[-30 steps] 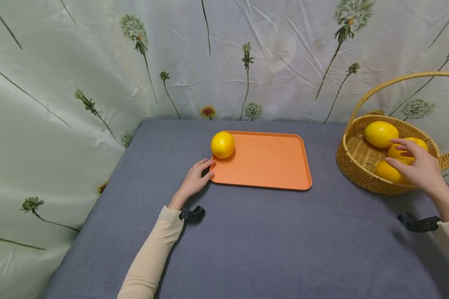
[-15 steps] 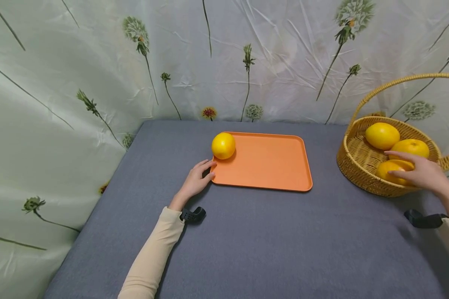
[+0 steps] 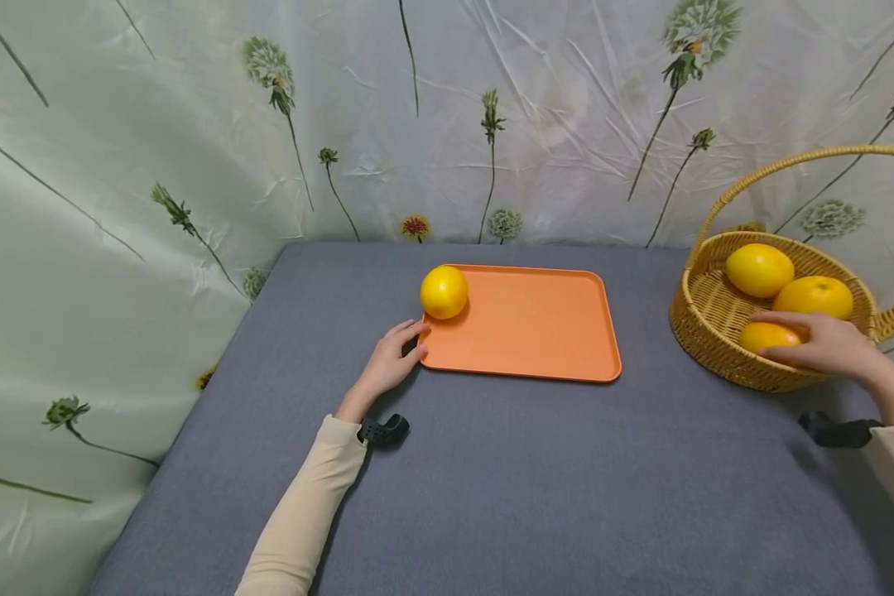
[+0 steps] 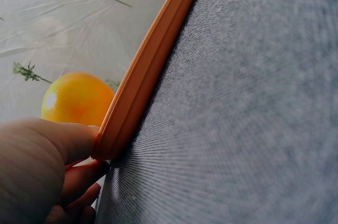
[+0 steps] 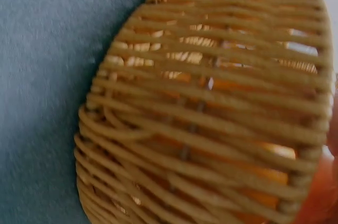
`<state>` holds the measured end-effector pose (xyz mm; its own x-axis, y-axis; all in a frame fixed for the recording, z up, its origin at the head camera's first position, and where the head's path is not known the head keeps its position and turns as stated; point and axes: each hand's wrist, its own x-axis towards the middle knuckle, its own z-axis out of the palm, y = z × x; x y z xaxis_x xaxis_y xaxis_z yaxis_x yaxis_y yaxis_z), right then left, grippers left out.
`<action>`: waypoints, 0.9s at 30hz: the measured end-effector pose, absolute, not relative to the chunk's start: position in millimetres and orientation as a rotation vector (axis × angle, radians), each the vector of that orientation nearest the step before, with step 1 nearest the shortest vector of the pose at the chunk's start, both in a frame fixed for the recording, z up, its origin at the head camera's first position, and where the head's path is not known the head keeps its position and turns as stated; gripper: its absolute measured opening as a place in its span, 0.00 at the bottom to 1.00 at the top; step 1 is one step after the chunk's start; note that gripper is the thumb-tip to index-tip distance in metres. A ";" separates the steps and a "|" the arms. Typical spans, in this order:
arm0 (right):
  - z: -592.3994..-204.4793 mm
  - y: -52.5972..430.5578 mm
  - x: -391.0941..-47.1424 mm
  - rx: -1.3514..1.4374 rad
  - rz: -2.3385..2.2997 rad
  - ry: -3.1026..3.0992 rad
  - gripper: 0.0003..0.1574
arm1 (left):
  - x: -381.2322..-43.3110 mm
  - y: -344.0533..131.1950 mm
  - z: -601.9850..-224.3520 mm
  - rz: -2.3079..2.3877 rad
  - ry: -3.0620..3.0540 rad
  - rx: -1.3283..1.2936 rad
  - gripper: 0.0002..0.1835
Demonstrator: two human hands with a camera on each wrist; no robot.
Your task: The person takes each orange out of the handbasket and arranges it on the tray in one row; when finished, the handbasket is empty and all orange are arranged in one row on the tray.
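My left hand [image 3: 389, 362] is at the near-left corner of an orange tray [image 3: 536, 327], its thumb [image 4: 79, 138] against the rim and the fingers beyond it in the left wrist view. An orange [image 3: 444, 292] sits in the tray's far-left corner. On the right, my right hand [image 3: 834, 343] reaches over a wicker basket [image 3: 704, 335] and grips the nearest orange [image 3: 767, 337] between thumb and fingers. Two more oranges lie behind it, one at the far side [image 3: 760, 271] and one to the right [image 3: 815, 296]. The basket's wall [image 5: 200, 102] hides most of the grip in the right wrist view.
The basket's tall arched handle [image 3: 775, 170] rises over the fruit. A grey cloth [image 3: 536, 480] covers the table, and a floral curtain [image 3: 432, 124] hangs along its back and left sides.
My right hand has lowered onto the nearest orange and closed its fingers around it, shifting it slightly left in the basket. The left hand and tray have stayed put.
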<state>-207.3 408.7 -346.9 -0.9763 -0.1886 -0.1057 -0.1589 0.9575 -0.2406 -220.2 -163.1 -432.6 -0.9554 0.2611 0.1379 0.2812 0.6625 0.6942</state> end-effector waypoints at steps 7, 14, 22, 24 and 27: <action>-348.9 395.9 -204.8 -0.144 -0.485 3.076 0.37 | -219.8 -163.6 -433.9 -1.205 -2.839 -0.472 0.23; -352.7 384.4 -201.1 -0.101 -0.689 3.189 0.36 | -219.2 -164.2 -432.7 -1.202 -2.841 -0.467 0.23; -352.3 375.8 -200.3 -0.009 -0.938 3.288 0.35 | -219.5 -163.6 -432.1 -1.204 -2.844 -0.461 0.23; -352.8 373.5 -200.8 0.010 -0.986 3.324 0.35 | -219.8 -163.5 -432.2 -1.204 -2.847 -0.455 0.23; -353.8 370.2 -201.9 0.058 -1.060 3.350 0.35 | -220.1 -163.4 -432.1 -1.214 -2.852 -0.446 0.23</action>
<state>-201.9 370.2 -353.8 -0.9309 0.1399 0.3373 -0.0795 0.8239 -0.5612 -220.1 -163.4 -432.1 -0.9594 0.2553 0.1199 0.2633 0.6590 0.7046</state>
